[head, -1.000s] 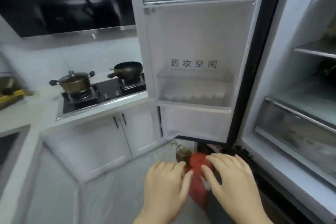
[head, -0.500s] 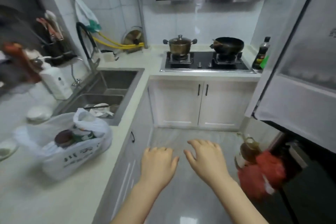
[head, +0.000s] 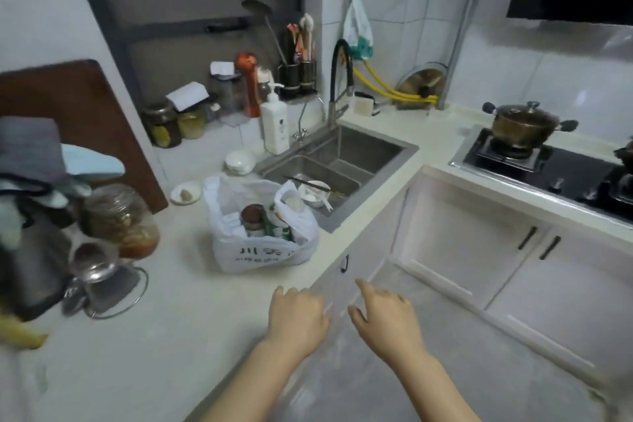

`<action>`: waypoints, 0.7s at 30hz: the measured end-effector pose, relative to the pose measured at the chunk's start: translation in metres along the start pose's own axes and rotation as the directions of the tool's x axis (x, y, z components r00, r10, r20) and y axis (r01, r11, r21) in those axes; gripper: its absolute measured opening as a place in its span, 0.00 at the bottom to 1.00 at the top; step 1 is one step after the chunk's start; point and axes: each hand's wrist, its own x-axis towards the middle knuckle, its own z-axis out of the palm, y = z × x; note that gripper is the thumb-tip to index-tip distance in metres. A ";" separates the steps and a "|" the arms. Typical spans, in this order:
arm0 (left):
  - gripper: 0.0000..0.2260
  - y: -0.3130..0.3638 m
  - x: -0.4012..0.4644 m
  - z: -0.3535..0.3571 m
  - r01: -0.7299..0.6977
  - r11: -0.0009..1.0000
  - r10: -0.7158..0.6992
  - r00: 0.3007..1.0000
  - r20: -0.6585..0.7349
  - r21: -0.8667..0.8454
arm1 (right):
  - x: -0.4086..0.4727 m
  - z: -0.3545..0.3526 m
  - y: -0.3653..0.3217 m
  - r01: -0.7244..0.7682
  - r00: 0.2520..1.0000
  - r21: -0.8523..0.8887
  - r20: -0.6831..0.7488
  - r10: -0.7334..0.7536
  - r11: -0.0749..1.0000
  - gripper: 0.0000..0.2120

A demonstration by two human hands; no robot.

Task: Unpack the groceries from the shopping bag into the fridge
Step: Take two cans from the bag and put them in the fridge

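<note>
Both bare hands are out front, palms down and empty. The left hand hovers over the edge of the pale stone countertop, fingers loosely curled, gripping nothing. The right hand sits just beside it, out over the grey tiled floor, index finger stretched forward, thumb apart, nothing in its grasp either.

Just beyond the left hand stands the white plastic shopping bag with dark printed lettering, upright on the countertop near its front edge, mouth open. Inside it shows a brown-lidded jar among green and white packages too blurred to name. To the left, a round glass jar with reddish contents sits on a wire stand.

Behind the bag, touching range of its handles, lies the stainless steel double sink, with a white bowl and chopsticks in the near basin. A white pump bottle stands at the sink's back left corner, beside the black curved tap.

Far right, a brass-coloured lidded pot rests on the black glass hob.
</note>
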 end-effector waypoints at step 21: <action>0.15 -0.142 0.103 -0.075 0.174 0.952 -0.244 0.927 -0.285 -0.251 | 0.189 -0.008 -0.093 0.631 0.772 0.060 -0.153 -0.617 0.774 0.15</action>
